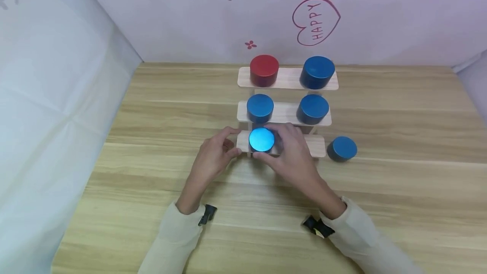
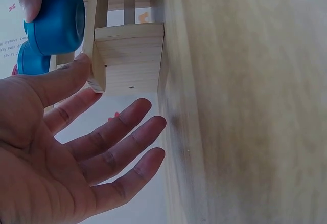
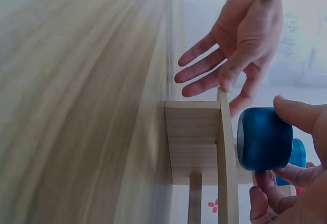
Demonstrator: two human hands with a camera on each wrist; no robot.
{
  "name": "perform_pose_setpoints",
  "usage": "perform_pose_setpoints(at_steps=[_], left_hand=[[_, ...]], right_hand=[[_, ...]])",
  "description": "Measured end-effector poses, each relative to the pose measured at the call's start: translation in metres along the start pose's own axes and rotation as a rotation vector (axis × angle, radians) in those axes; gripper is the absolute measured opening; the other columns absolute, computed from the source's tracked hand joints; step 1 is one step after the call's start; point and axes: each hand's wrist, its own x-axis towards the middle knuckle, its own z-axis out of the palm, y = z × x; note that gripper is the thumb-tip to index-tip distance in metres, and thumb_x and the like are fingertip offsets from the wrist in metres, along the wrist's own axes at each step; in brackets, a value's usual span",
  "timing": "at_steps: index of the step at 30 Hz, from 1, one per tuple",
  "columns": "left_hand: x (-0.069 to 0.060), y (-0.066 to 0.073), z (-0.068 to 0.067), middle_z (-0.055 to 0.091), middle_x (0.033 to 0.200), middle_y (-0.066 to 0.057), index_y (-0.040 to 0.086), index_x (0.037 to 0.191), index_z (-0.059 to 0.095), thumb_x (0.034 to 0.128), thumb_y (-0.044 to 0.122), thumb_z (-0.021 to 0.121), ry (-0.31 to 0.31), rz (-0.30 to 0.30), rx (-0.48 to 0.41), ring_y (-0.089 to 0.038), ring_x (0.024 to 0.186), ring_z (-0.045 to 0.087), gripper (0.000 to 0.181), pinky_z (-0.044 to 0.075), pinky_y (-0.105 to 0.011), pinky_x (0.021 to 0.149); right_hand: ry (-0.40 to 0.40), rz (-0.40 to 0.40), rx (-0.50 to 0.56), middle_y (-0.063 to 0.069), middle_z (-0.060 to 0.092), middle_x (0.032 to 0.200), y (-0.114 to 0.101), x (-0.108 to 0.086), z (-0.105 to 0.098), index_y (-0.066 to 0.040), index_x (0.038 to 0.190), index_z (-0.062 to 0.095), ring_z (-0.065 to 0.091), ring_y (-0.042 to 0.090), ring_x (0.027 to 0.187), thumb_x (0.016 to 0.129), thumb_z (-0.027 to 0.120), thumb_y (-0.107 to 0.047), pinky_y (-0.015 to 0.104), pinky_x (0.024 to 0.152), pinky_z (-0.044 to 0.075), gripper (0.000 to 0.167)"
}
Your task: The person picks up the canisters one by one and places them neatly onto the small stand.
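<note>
My right hand grips a blue round tin by its sides, thumb in front and fingers behind. The tin is upright over the left part of the lowest step of a three-step wooden rack; a narrow gap shows between tin and board in the right wrist view. At that step's left end, my left hand pinches the board between thumb and index finger, its other fingers spread loosely below. Another blue tin stands on the table just right of the rack.
On the top step stand a red tin and a blue tin. The middle step bears two blue tins, a left one and a right one. The wood-grain table meets a white printed cloth behind the rack.
</note>
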Motion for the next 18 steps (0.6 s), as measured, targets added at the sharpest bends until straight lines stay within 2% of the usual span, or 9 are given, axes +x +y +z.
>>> perform_pose_setpoints(at_steps=[6,13,18], left_hand=[[0.000,0.001,0.000,0.071,0.101,-0.009,0.016,0.133,0.061,0.0894,0.010,0.077,-0.005,-0.005,0.010,-0.024,0.094,0.067,0.046,0.054,-0.042,0.082],[0.001,0.000,0.000,0.071,0.100,-0.009,0.016,0.133,0.061,0.0897,0.010,0.076,-0.012,-0.007,0.016,-0.024,0.093,0.067,0.046,0.054,-0.043,0.082],[0.001,0.000,0.001,0.071,0.100,-0.009,0.016,0.133,0.061,0.0899,0.011,0.076,-0.014,-0.011,0.017,-0.025,0.093,0.068,0.046,0.054,-0.043,0.081]], right_hand=[[0.020,0.042,-0.014,0.010,0.056,0.112,-0.003,0.000,0.007,-0.011,0.135,0.058,0.050,0.025,0.099,0.072,0.093,-0.028,0.042,0.080,0.050,0.075],[0.041,0.022,-0.049,0.009,0.055,0.102,0.001,0.000,0.012,-0.014,0.136,0.060,0.049,0.024,0.088,0.072,0.092,-0.032,0.035,0.068,0.046,0.074],[0.038,0.045,-0.073,0.009,0.053,0.099,0.001,0.001,0.013,-0.014,0.137,0.058,0.049,0.024,0.085,0.073,0.091,-0.036,0.035,0.066,0.045,0.076]])
